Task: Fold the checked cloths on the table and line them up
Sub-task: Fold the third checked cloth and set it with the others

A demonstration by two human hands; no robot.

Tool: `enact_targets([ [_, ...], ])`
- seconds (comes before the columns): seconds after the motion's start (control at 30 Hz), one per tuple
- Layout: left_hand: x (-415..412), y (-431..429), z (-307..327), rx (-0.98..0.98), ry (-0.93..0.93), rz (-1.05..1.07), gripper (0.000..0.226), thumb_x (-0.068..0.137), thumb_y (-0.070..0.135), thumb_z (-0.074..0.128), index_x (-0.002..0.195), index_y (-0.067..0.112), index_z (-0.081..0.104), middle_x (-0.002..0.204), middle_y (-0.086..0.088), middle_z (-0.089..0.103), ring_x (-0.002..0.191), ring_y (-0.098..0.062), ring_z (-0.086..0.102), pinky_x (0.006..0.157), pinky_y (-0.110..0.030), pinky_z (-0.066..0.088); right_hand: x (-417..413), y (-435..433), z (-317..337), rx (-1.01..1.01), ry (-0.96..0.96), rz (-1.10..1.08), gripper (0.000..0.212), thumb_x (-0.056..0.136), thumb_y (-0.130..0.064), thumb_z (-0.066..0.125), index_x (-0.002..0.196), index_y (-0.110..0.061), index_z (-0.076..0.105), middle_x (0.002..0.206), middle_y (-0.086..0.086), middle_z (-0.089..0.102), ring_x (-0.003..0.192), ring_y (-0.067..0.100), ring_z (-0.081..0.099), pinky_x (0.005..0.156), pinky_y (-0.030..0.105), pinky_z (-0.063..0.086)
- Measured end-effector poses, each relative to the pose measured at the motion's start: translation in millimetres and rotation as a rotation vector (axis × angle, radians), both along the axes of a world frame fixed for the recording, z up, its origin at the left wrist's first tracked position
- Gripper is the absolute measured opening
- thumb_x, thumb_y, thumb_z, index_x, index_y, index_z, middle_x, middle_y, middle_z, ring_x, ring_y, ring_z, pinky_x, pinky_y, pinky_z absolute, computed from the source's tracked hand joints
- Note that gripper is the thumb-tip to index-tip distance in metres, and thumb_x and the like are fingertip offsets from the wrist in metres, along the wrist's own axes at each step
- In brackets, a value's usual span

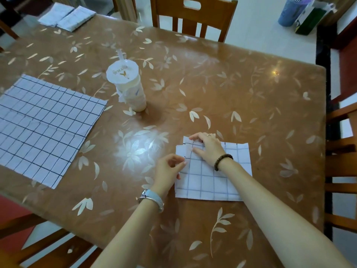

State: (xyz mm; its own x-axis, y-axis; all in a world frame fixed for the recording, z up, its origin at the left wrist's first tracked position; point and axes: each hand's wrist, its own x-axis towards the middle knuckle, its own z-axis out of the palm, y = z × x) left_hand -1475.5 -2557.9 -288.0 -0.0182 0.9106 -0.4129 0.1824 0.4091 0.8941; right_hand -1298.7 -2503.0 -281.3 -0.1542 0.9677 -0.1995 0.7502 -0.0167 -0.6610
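We see the folded cloth (212, 178) on the near right part of the table (251, 84), directly in front of the person. It is almost square, only a little wider than deep, so its long axis runs from left to right. Its near edge is straight. At its far left corner the layers do not match and make small steps.

The left hand (170, 169) has its fingers curled, and thumb and forefinger pinch the left edge of this cloth. The right hand (207, 147) lies on the far left corner. Its fingers are bent over the far edge and its thumb lies on the top layer, so it grips the layers there. A bead bracelet (223, 161) is on the right wrist and a watch (152, 198) on the left wrist.

Well apart, at the left side of the table, the open cloth (44, 124) lies flat in one layer. It is turned oblique, with one corner pointing to the cup (128, 86), and the frame edge cuts its left part. The cup stands upright between the two cloths, with a straw in its lid.

At the far left corner of the table, two folded cloths (67, 16) lie side by side, touching. A wooden chair (195, 18) stands at the far side.
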Motion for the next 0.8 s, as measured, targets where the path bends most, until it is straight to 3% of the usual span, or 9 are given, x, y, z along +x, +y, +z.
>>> enact_targets([
  [0.17,-1,3,5,-0.017,-0.019,-0.025,0.01,0.088,0.022,0.073,0.084,0.013,0.072,0.076,0.002,0.071,0.048,-0.012,0.054,0.046,-0.02,0.044,0,7,-3,0.005,-0.081,0.0,0.019,0.089,-0.036,0.063,0.105,-0.026,0.065,0.101,-0.009,0.061,0.103,0.015,0.044,0.088,0.03,0.029],
  [0.33,-1,4,3,-0.115,0.013,0.002,0.021,0.094,0.029,0.064,0.081,0.015,0.075,0.059,0.012,0.064,0.042,-0.013,0.051,0.041,-0.013,0.035,-2,14,-3,0.003,-0.037,-0.097,0.011,0.089,-0.029,0.063,0.091,-0.02,0.068,0.095,-0.002,0.066,0.098,0.02,0.052,0.088,0.034,0.04],
  [0.57,-2,1,-3,-0.184,-0.022,0.045,0.015,0.085,0.025,0.076,0.083,0.009,0.075,0.077,-0.003,0.071,0.042,-0.012,0.05,0.04,-0.015,0.035,-8,27,-9,-0.005,-0.157,-0.156,0.011,0.087,-0.029,0.066,0.09,-0.02,0.07,0.095,0.001,0.064,0.098,0.02,0.056,0.079,0.027,0.038],
  [0.8,-2,0,-9,-0.21,-0.063,0.06,0.026,0.08,0.023,0.081,0.099,0.017,0.064,0.074,0.003,0.068,0.058,-0.008,0.058,0.044,-0.014,0.039,-11,23,-13,0.041,-0.148,-0.146,0.009,0.083,-0.026,0.071,0.088,-0.019,0.067,0.09,-0.003,0.052,0.093,0.018,0.046,0.079,0.025,0.036],
])
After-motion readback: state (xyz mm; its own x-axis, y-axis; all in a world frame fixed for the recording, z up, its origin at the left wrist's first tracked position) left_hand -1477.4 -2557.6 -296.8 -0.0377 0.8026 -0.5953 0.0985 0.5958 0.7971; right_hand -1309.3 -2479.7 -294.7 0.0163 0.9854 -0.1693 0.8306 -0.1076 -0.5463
